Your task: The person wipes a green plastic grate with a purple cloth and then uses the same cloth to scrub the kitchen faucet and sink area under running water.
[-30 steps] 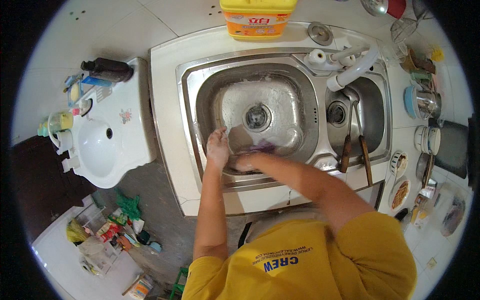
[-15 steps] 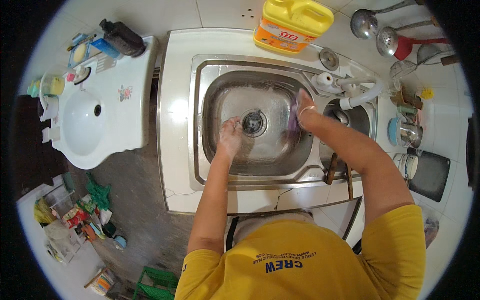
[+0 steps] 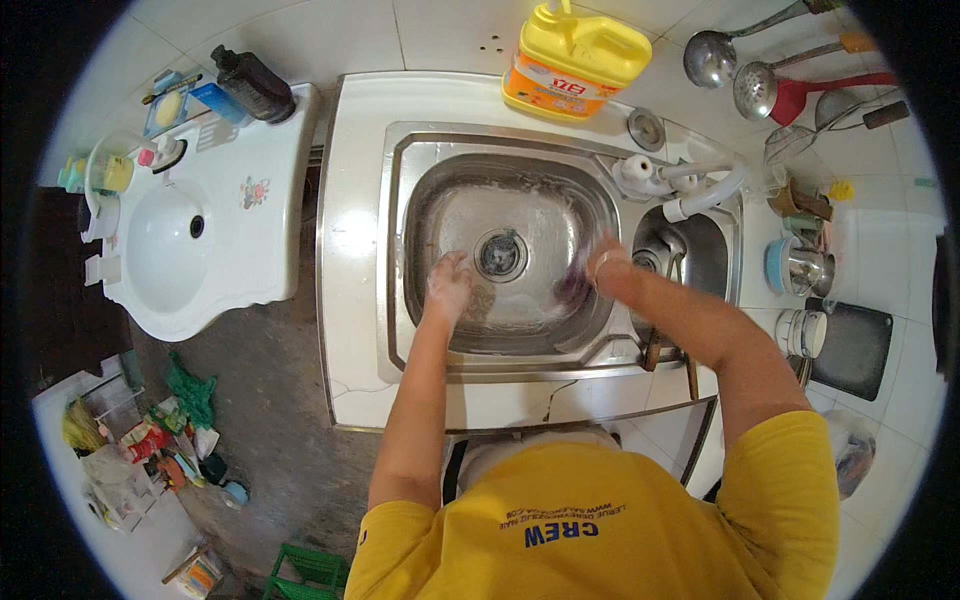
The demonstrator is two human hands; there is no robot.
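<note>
A steel sink basin (image 3: 425, 310) with wet, soapy walls lies in front of me. My left hand (image 3: 449, 285), wet with suds, is low in the basin, left of the drain (image 3: 500, 256). Its fingers are apart and it holds nothing. At the basin's right wall, my right hand (image 3: 606, 264) presses a purple cloth (image 3: 573, 283) against the steel. Motion smears that hand and the cloth, and part of the cloth is hidden beneath the hand.
Behind the basin stands a yellow detergent jug (image 3: 575, 65), with a steel drain strainer (image 3: 646, 129) beside it. A white faucet (image 3: 705, 195) reaches over the small right basin, where wooden-handled utensils (image 3: 653, 345) rest. Ladles (image 3: 710, 58) hang at right. A white washbasin (image 3: 270, 235) stands left.
My right hand and the cloth have moved down along the basin's right wall. My left hand has shifted slightly left and down. The whole view has tilted a little.
</note>
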